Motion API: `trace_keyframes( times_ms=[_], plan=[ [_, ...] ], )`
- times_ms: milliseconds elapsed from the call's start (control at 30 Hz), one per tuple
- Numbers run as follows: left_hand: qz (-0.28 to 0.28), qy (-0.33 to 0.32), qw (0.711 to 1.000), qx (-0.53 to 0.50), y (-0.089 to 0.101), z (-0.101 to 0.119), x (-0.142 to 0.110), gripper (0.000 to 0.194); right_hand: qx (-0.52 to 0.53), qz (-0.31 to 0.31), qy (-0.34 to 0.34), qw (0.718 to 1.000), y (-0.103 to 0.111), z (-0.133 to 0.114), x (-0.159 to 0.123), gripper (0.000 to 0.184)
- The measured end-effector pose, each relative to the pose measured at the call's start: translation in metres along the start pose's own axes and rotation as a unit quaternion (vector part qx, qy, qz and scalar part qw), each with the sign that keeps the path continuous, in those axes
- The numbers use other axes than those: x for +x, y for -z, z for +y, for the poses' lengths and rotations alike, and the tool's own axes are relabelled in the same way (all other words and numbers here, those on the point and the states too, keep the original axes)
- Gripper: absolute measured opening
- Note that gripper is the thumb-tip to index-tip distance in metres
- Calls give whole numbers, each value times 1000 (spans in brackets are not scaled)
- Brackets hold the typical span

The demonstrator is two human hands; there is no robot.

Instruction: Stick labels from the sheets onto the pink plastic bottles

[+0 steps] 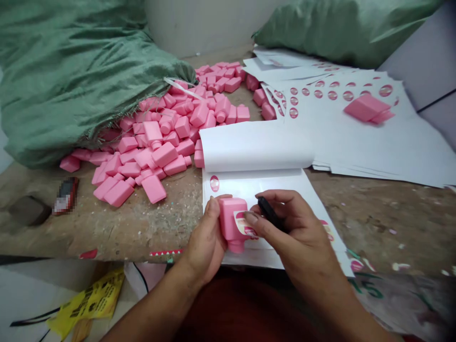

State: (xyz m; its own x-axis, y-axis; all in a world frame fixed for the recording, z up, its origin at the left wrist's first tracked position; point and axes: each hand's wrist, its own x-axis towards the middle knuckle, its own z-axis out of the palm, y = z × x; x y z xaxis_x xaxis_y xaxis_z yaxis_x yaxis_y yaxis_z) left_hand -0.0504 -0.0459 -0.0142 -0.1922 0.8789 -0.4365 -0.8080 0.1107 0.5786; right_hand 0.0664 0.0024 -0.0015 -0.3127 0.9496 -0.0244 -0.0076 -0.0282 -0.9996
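While the left hand [203, 244] cradles the pink bottle [228, 218] from its side, thumb along one edge and the other fingers mostly hidden behind it, the right hand [302, 240] comes in opposite, its thumb resting on a pale oval label [242, 224] that lies against the bottle's front. Here we have the bottle just over the white sheet [263, 183], base away from the person, neck pointing back toward the body. Those right fingers are curled around a black tool [270, 213] (what sort, I can't tell, with so much of it covered), while thumb and fingertips gather close at the label. Now, how does this one handle? It looks like hollow plastic, so I'd call it light, fairly stiff, hardly fragile, perhaps a touch slick on those smooth faces. Best hold, in my judgement: the narrow sides, with the broad front left free and the neck avoided, since it's short and rounded. The label looks the more delicate piece, thin and likely to crease, so it's one to take by its very edge. Beyond, a heap of pink bottles [166, 128] spreads beside the green sack [85, 85].
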Motion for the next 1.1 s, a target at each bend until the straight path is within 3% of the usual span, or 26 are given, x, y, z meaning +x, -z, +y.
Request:
trace_keyframes(
  times_ms=[467, 733, 867, 1000, 1067, 1100],
  plan=[
    [-17, -9, 1000, 0, 4, -7, 2, 34, -58, 14, 44, 997, -7, 5, -1, 15],
    [-30, -20, 998, 59, 3, -5, -4, 25, -105, 15, 78, 991, -8, 7, -3, 12],
    [-28, -18, 994, 101, 2, -5, -10, 30, -227, 19, 147, 963, -6, 11, -4, 12],
    [-18, -28, 996, 88, 2, -7, -12, 32, -360, -2, 268, 894, 1, 12, -4, 15],
    [-19, -19, 996, 82, 3, -6, -11, 34, -370, -6, 280, 886, 6, 10, -2, 14],
    [-19, -11, 997, 76, 4, -6, -11, 36, -356, -4, 264, 896, 10, 9, -1, 13]
  ],
)
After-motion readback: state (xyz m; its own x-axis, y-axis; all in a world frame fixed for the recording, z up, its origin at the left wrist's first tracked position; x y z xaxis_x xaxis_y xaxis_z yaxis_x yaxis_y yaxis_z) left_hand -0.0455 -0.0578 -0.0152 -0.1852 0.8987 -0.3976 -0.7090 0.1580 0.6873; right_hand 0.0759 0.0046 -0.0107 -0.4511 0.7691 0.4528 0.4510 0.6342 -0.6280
